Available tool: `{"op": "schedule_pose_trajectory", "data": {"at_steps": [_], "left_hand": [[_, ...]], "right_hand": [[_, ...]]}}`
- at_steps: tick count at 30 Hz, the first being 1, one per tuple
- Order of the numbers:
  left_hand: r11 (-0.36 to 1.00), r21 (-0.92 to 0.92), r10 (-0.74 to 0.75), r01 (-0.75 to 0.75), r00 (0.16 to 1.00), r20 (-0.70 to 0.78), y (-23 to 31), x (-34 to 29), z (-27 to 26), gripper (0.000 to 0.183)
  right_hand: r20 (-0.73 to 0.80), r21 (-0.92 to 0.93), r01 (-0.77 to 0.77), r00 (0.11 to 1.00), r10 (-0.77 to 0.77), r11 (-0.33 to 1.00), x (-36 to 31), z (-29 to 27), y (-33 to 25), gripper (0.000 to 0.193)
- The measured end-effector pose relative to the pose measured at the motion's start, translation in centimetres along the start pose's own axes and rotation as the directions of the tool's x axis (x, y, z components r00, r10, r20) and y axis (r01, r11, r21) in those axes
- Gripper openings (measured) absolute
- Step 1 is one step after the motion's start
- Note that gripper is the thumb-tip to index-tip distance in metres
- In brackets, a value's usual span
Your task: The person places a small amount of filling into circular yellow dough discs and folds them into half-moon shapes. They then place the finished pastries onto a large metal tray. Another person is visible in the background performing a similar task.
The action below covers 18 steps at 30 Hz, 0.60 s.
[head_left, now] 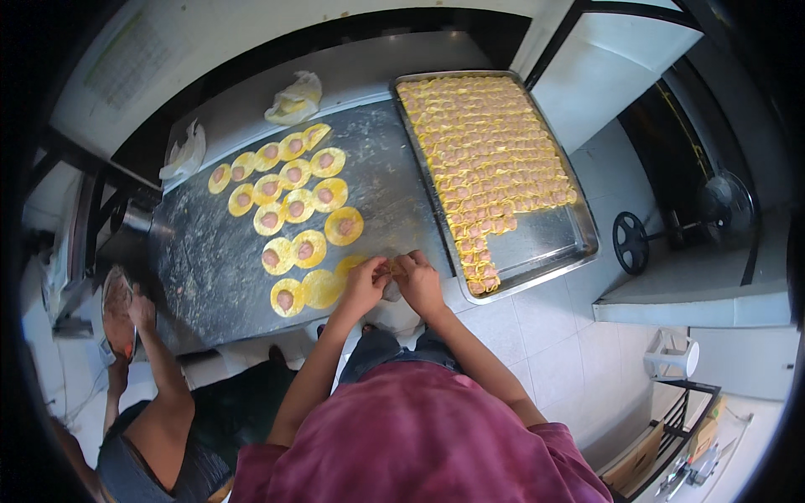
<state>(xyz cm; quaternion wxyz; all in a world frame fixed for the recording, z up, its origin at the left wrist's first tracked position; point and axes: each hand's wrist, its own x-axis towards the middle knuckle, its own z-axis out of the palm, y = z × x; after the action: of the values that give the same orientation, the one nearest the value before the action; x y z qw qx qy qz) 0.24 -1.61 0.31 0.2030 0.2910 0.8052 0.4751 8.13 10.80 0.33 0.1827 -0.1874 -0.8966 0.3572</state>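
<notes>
My left hand (pixel 366 287) and my right hand (pixel 419 285) meet at the near edge of the table, fingertips pinched together around a small dumpling (pixel 393 268). The fingers cover most of it. Beside my left hand lie two bare yellow wrappers (pixel 322 289), round and flat, one partly hidden behind the hand. Further left and back, rows of round wrappers (pixel 343 226) each carry a ball of pinkish meat filling (pixel 286 299). Right of my hands, a large metal tray (pixel 545 261) holds many finished dumplings (pixel 486 142) in tight rows, with bare metal at its near right corner.
A floured dark tabletop (pixel 201 260) spreads under the wrappers. Two plastic bags (pixel 295 99) sit along its back. At left, a co-worker's hand (pixel 142 308) is over a bowl of meat filling (pixel 117 306). A black handwheel (pixel 631 243) and white stool (pixel 671 355) stand right.
</notes>
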Motion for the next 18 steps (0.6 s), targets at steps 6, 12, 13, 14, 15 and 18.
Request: {"op": "schedule_pose_trajectory", "data": {"at_steps": [6, 12, 13, 14, 15, 18], "left_hand": [[0.991, -0.131, -0.041, 0.036, 0.999, -0.035, 2.4, -0.8, -4.5, 0.027], [0.974, -0.183, -0.185, 0.136, 0.94, -0.286, -2.2, -2.5, -12.2, 0.025], [0.971, -0.166, -0.218, 0.173, 0.925, -0.31, -3.2, -2.9, -13.4, 0.025], [0.965, -0.149, -0.253, 0.214, 0.908, -0.333, -3.3, -3.2, -14.0, 0.025], [0.966, -0.149, -0.251, 0.211, 0.902, -0.352, -3.3, -3.5, -14.4, 0.025], [0.967, -0.158, -0.247, 0.199, 0.887, -0.391, -3.2, -4.2, -15.3, 0.024]], "right_hand": [[-0.236, 0.223, -0.268, 0.918, 0.319, 0.937, 1.7, -10.2, 4.7, 0.02], [-0.4, -0.193, -0.374, 0.874, 0.275, 0.907, 4.0, -14.5, 17.5, 0.031], [-0.379, -0.166, -0.36, 0.883, 0.278, 0.918, 4.6, -14.5, 17.7, 0.032], [-0.355, -0.138, -0.35, 0.891, 0.283, 0.927, 5.1, -14.2, 17.6, 0.033], [-0.332, -0.109, -0.34, 0.898, 0.288, 0.934, 5.4, -14.1, 17.6, 0.034], [-0.367, -0.078, -0.324, 0.889, 0.275, 0.943, 5.6, -13.7, 18.3, 0.035]]}}
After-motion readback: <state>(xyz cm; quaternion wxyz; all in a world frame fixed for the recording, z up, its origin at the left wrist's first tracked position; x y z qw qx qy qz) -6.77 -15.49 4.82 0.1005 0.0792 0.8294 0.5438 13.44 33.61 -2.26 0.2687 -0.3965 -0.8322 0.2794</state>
